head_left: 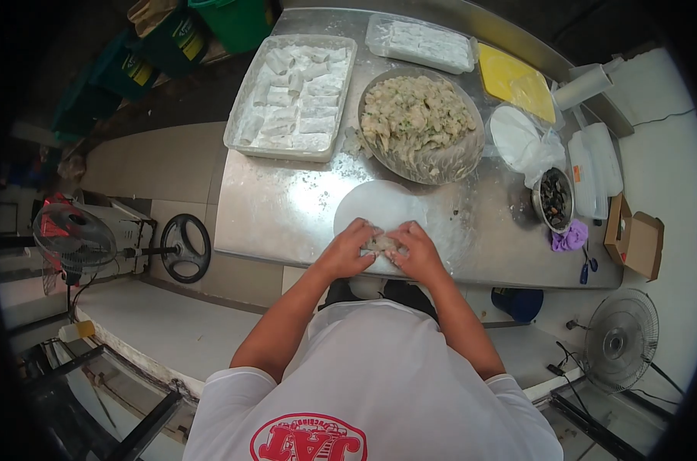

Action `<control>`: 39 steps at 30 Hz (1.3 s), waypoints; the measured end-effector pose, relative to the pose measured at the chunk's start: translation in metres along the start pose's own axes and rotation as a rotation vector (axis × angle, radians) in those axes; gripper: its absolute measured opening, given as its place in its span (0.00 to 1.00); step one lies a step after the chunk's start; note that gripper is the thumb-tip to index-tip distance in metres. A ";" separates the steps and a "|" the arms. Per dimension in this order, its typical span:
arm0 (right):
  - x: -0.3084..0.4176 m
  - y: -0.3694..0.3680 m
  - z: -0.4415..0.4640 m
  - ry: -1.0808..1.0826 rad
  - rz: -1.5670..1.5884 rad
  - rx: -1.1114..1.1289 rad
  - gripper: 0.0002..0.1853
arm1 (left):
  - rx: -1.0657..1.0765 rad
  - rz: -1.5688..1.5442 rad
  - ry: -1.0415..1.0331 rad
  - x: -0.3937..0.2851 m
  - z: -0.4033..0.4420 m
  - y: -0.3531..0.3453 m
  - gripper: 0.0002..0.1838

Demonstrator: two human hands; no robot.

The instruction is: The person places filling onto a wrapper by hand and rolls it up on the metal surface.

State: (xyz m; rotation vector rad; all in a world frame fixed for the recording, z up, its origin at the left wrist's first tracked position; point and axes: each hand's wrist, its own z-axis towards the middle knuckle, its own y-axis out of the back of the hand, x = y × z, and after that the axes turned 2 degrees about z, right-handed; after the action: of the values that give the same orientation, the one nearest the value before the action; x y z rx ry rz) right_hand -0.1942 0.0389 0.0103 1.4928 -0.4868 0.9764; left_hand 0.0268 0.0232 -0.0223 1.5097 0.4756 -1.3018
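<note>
Stainless-steel table (264, 219), head view: both hands at the near edge, close together, pale lump (380, 243) between them. Left hand (348, 250) half closed, fingers curled in, pinching the lump's left side; right hand (420, 252) mirrors it on the other side, thumb tucked toward the middle. Two-sided hold probably because the lump looks soft and could sag or spread if gripped from one end. It sits over the near part of a thin round white sheet (371, 201); exact contact under the fingers can't be told. Big round bowl (433, 170) of chunky pale mix with green bits (417, 107) just beyond the sheet, likely there for short reach. Shallow tray (287, 153) of white-dusted rolls (281, 120) beyond left, rolls mostly side by side, presumably so they don't stick. Second dusted container (421, 60) at the far side, yellow board (517, 81) beside it. Small metal bowl (541, 206) of dark pieces and purple cloth (569, 237) off right, seemingly kept out of the working spot.
</note>
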 end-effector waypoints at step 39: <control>-0.221 0.315 0.004 -0.553 -0.328 -0.158 0.12 | -0.569 -0.490 0.547 0.008 0.012 -0.018 0.21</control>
State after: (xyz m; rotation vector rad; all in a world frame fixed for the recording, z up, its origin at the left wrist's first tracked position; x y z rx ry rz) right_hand -0.5613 -0.0764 0.0237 1.6281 -0.6665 0.2525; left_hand 0.0092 0.0177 -0.0356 1.2739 1.5088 -0.9551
